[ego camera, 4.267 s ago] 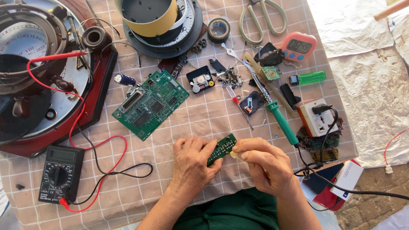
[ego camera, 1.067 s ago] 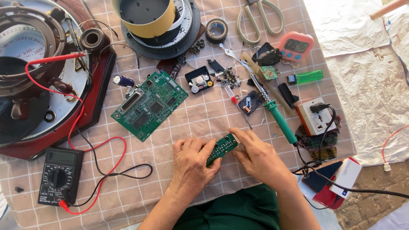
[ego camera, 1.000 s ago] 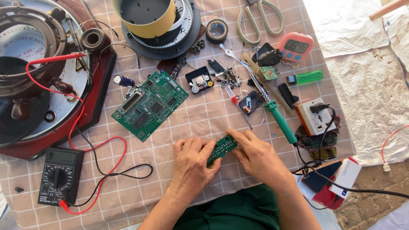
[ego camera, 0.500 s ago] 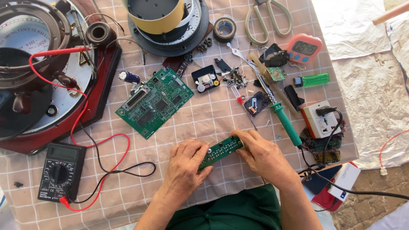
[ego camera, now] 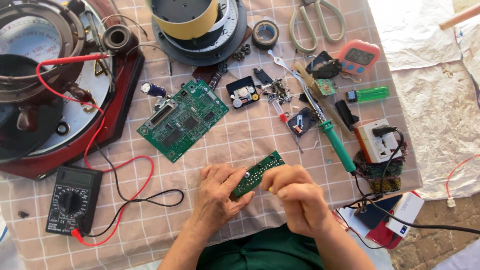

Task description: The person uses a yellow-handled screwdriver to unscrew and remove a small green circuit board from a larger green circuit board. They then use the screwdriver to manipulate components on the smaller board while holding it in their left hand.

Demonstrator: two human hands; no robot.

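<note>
A narrow green circuit board (ego camera: pixel 259 172) is held between both my hands just above the checked tablecloth, near the table's front edge. My left hand (ego camera: pixel 218 198) grips its lower left end from below. My right hand (ego camera: pixel 295 197) is closed at the board's right side, and a small yellow thing shows between its fingers; what it is I cannot tell. The board is tilted, its far end pointing up and right.
A larger green circuit board (ego camera: pixel 183 119) lies beyond my hands. A black multimeter (ego camera: pixel 71 199) with red and black leads sits front left, a green-handled soldering iron (ego camera: pixel 328 133) and white power socket (ego camera: pixel 376 141) right. Scissors (ego camera: pixel 316 16), tape roll (ego camera: pixel 264 33), pink timer (ego camera: pixel 358 56) at back.
The small board has been turned and now shows more of its length, its far end pointing up and right. Both hands stay on it. The camera has shifted slightly.
</note>
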